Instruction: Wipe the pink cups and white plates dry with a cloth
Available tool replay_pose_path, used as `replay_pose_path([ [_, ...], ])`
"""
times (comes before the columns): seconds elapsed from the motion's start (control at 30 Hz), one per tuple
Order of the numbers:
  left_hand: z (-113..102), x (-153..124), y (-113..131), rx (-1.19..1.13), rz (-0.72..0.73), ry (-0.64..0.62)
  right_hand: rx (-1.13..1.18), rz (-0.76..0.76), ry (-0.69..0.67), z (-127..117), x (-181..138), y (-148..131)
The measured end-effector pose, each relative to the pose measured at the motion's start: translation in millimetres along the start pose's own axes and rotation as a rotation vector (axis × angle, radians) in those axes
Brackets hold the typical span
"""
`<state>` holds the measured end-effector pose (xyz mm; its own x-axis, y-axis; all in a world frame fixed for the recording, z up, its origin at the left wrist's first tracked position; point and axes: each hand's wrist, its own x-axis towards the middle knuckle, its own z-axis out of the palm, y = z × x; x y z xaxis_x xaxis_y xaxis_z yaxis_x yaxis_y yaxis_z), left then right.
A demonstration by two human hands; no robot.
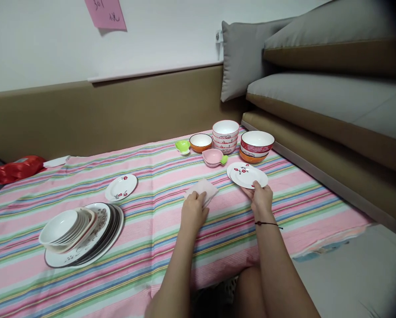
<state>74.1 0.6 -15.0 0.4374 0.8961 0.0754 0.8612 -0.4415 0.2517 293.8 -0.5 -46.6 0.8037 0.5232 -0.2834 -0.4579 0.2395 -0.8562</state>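
Note:
My left hand (194, 211) is closed on a folded white cloth (208, 190), low over the striped cover. A small white plate with red flowers (249, 176) is gripped at its near edge by my right hand (261, 197). Partly behind that plate shows another white plate (231, 168); whether my hand holds it too I cannot tell. Beyond them are two nested pink leaf-shaped dishes (213, 157) with a green tip. Left of my hands, a flowered oval plate (121, 187) lies by itself on the cover.
A stack of plates and bowls (85, 232) stands at left. At the back are a green dish (182, 146), an orange bowl (201, 142), stacked white bowls (225, 134) and mixed bowls (257, 143). Cushions (327, 97) rise at right; a red bundle (17, 169) lies far left.

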Motion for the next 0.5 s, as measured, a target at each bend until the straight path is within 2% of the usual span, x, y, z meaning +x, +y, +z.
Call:
replay_pose_path([
  [0.23, 3.3, 1.4, 7.6, -0.042, 0.012, -0.143, -0.003, 0.000, 0.002, 1.1, 5.0, 6.4],
  [0.5, 1.3, 1.8, 7.1, -0.078, -0.037, -0.174, 0.000, -0.021, -0.028, 2.1, 6.7, 11.0],
])
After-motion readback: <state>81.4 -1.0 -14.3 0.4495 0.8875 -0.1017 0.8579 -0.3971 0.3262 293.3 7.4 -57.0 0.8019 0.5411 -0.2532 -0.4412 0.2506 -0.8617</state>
